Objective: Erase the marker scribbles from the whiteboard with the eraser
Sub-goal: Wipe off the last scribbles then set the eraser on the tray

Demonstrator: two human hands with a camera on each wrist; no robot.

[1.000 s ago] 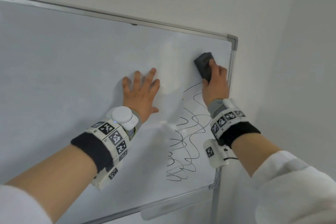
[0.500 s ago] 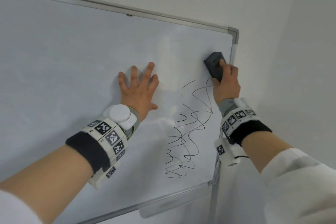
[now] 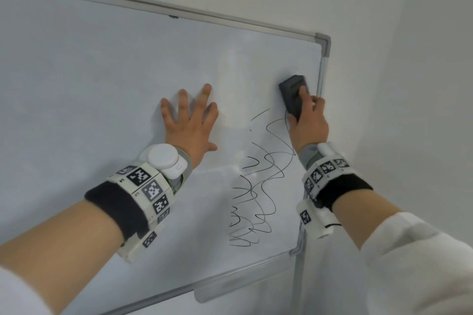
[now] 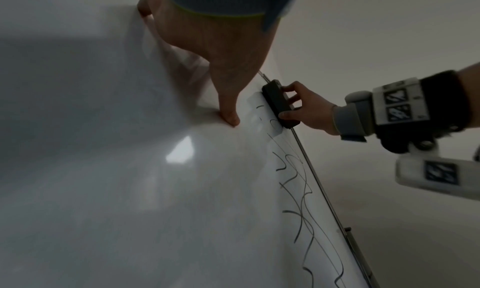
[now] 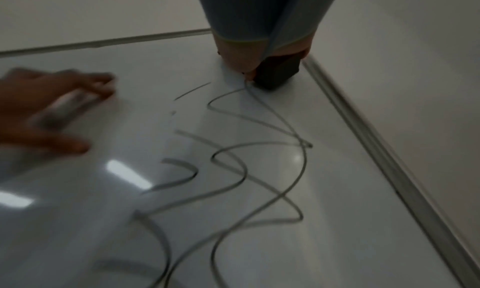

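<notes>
A dark grey eraser (image 3: 292,94) lies flat against the whiteboard (image 3: 102,84) near its right edge, at the top of the black marker scribbles (image 3: 258,186). My right hand (image 3: 308,120) grips the eraser, thumb on one side and fingers on the other, as the left wrist view shows around the eraser (image 4: 278,105). My left hand (image 3: 190,120) presses flat on the board with fingers spread, to the left of the scribbles. In the right wrist view the eraser (image 5: 279,72) sits just above the topmost scribble loop (image 5: 233,99).
The board's metal frame (image 3: 323,59) runs close to the right of the eraser, with a plain wall beyond. A tray (image 3: 245,286) hangs under the lower edge, and a stand leg (image 3: 298,284) drops from the bottom right corner.
My right hand with the eraser slid right toward the frame and then down a little onto the top of the scribbles. The left hand stayed pressed on the board.
</notes>
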